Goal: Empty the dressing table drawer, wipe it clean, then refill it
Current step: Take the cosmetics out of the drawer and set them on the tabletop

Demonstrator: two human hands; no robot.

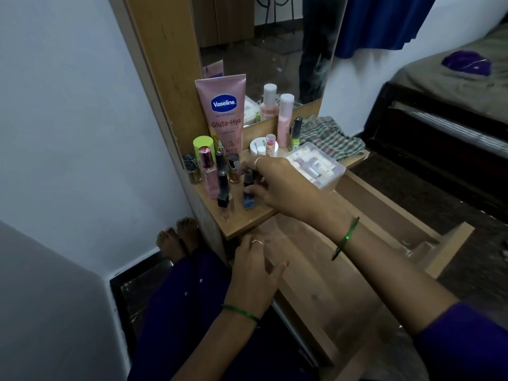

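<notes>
Wooden dressing-table shelf (247, 221), smooth pink Vaseline tube (224, 111), right hand (286, 185) pinching blue glass nail-polish bottle (248, 193), left hand (255, 273) relaxed over pulled-out wooden drawer (384, 215), checked cloth (330, 137).

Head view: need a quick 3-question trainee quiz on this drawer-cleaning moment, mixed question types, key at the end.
1. True or false: the drawer stands pulled out, and no items show on its visible bottom.
2. Which item is the right hand at, with its fingers around it?
A. the Vaseline tube
B. the dark blue bottle
C. the clear plastic box
3. Fill in: the checked cloth lies on the dressing table top, behind the clear plastic ____.

Key:
1. True.
2. B; the left hand hangs lower, over the drawer, gripping nothing.
3. box
</notes>
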